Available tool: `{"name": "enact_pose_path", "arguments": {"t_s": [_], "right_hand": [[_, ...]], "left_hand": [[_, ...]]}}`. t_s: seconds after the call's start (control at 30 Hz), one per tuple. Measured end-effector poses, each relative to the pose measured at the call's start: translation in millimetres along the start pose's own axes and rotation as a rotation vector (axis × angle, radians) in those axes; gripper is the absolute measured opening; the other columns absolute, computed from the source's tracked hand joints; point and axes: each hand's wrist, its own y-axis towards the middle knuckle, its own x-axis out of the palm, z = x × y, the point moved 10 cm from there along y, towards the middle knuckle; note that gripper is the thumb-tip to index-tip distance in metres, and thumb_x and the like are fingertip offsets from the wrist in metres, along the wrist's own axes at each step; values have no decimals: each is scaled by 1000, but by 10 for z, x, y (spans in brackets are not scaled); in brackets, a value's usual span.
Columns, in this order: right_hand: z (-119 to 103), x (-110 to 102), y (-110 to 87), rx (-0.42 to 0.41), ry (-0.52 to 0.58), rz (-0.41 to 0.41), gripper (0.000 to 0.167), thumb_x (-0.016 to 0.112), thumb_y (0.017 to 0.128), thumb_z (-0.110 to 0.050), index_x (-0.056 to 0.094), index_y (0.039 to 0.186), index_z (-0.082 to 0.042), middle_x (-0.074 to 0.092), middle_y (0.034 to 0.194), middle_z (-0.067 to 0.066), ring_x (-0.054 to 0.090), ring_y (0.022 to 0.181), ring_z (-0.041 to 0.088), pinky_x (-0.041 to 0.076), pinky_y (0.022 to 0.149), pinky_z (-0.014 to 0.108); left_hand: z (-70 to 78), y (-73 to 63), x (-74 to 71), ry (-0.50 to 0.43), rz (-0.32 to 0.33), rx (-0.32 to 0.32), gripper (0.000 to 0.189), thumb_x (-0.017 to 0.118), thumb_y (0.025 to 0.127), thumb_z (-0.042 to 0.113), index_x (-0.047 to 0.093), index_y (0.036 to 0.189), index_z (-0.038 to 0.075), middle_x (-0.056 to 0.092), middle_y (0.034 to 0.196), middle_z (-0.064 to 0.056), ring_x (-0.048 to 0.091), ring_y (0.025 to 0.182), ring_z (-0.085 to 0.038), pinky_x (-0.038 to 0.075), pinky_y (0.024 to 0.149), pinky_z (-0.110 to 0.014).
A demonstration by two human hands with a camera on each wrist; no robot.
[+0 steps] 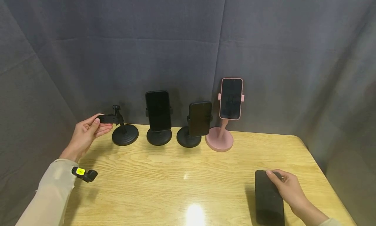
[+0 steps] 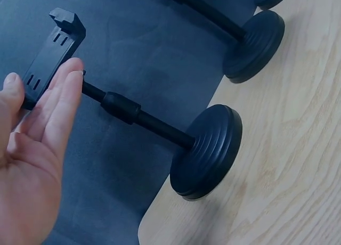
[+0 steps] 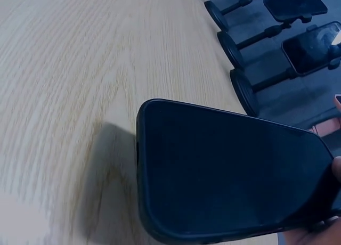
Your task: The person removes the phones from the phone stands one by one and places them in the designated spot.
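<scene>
My left hand point(image 1: 86, 133) pinches the clamp point(image 2: 50, 56) of a black phone stand point(image 1: 125, 134) at the left end of the row, thumb on one side and fingers on the other. That clamp holds no phone, and the stand's round base point(image 2: 208, 152) rests on the table. At the front right, my right hand point(image 1: 290, 188) grips a black smartphone point(image 1: 268, 196) by its far end, thumb over the screen side. In the right wrist view the phone point(image 3: 234, 170) hangs above the wood and casts a shadow on it.
Two black stands hold dark phones point(image 1: 158, 110) point(image 1: 200, 118) along the back edge. To their right a pink stand point(image 1: 219, 139) carries a pink-cased phone point(image 1: 231, 98). A grey curtain point(image 1: 182, 56) hangs behind the wooden table point(image 1: 164, 180).
</scene>
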Motion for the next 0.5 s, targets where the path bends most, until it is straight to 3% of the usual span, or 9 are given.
{"name": "enact_pose_path", "arguments": {"t_s": [0.07, 0.33, 0.5], "right_hand": [[27, -30, -7, 4, -7, -5, 63, 48, 106, -46, 53, 138, 7, 66, 132, 20, 70, 105, 16, 59, 90, 36], [181, -161, -1, 47, 35, -24, 66, 49, 106, -46, 49, 141, 10, 76, 110, 7, 73, 87, 10, 59, 78, 25], [251, -223, 10, 54, -16, -39, 66, 48, 106, -47, 50, 141, 9, 74, 117, 12, 70, 91, 8, 58, 81, 28]], "left_hand": [[-3, 12, -2, 4, -7, -10, 31, 48, 106, 10, 54, 136, 6, 79, 102, -9, 77, 94, -16, 59, 84, -27], [-43, 40, -10, -44, -36, -63, 31, 46, 107, 11, 54, 136, 11, 79, 104, -9, 77, 95, -16, 59, 85, -26], [-59, 33, -12, -50, -48, -87, 30, 45, 107, 12, 58, 134, 13, 79, 105, -9, 77, 96, -16, 59, 86, -25]]}}
